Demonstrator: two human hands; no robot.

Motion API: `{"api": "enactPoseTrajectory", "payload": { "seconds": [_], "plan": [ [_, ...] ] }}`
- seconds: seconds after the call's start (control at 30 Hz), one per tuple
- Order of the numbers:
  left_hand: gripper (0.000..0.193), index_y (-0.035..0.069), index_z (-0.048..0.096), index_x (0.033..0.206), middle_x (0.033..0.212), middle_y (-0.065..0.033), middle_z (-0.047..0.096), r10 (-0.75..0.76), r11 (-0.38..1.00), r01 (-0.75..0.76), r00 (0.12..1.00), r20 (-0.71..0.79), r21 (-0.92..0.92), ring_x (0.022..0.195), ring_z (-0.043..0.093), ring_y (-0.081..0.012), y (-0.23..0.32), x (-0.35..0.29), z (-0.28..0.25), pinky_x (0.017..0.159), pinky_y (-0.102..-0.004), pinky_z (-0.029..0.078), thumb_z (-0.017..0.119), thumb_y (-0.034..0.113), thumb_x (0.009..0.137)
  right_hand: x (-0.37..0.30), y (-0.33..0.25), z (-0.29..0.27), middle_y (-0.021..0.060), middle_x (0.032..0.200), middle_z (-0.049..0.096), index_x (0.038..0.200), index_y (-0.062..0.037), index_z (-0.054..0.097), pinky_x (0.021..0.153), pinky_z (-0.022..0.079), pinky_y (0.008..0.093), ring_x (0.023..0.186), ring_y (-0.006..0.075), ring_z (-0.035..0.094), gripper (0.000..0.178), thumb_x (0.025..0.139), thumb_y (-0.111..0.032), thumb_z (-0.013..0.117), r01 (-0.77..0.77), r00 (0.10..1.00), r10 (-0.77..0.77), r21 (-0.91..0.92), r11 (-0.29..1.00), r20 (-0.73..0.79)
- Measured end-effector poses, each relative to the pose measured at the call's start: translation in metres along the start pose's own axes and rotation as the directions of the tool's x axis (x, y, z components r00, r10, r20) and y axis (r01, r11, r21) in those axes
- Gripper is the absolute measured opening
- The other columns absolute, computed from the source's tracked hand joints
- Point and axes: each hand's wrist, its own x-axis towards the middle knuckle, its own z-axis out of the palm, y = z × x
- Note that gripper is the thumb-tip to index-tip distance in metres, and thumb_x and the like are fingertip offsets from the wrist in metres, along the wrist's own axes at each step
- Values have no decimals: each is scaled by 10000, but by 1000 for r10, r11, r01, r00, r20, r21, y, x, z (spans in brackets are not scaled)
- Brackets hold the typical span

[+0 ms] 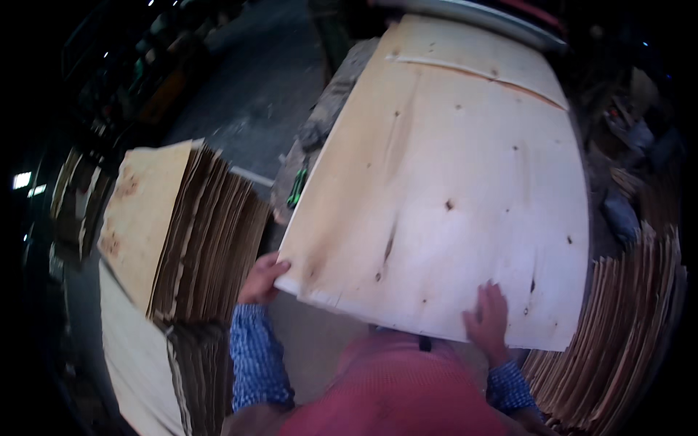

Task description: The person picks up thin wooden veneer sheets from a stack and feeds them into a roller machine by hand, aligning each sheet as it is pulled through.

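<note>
A large pale wood veneer sheet [465,167] with dark knots lies in front of me, its near edge close to my body. My left hand [263,280] grips the sheet's near left corner, thumb on top and the fingers mostly hidden at the edge. Flat on the near right part of the sheet rests my right hand [488,320], fingers stretched out. Toward the far end, a raised edge or split [476,73] runs across the veneer. Whether more sheets lie beneath it I cannot tell.
On the left stands a tall stack of veneer sheets [218,232]; another veneer stack [618,327] is at the right. A green-handled tool [297,187] lies beside the sheet's left edge. Beyond the far end is a curved metal-edged machine part [480,18]. Grey floor [247,80] shows far left.
</note>
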Motion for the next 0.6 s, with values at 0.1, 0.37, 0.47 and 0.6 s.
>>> {"api": "enactPoseTrajectory", "payload": {
  "seconds": [0.1,0.37,0.47,0.6],
  "plan": [
    [371,-90,533,1196,1100,-151,645,157,975,-148,987,41,-166,963,645,-209,35,-8,35,860,-322,506,555,137,904,-26,-41,-14,216,1416,384,1351,-42,436,1049,247,588,1333,444,303,815,745,-527,684,103,985,-112,75,992,131],
    [366,-103,540,1170,1086,-170,649,393,891,-335,907,154,-306,951,652,-236,69,-26,42,868,-348,514,549,136,894,-33,-37,-52,213,1393,411,1341,-41,450,1023,302,560,1276,430,389,692,668,-98,601,-26,990,24,-13,1000,-137],
    [363,-93,554,1156,1031,-164,662,243,939,-213,967,81,-270,903,654,-232,18,-20,9,821,-344,522,571,127,868,-39,-45,-51,215,1384,421,1341,-41,450,1015,310,555,1273,438,389,704,650,-62,587,-42,992,35,-58,997,-122],
    [346,3,576,1199,1060,-132,649,164,951,-150,986,29,-271,887,650,-212,12,-41,-2,738,-303,533,588,65,860,-47,-67,-93,205,1382,428,1332,-43,463,1005,316,554,1270,441,391,706,635,-35,576,-78,993,67,-114,990,-92]
  ]
}}
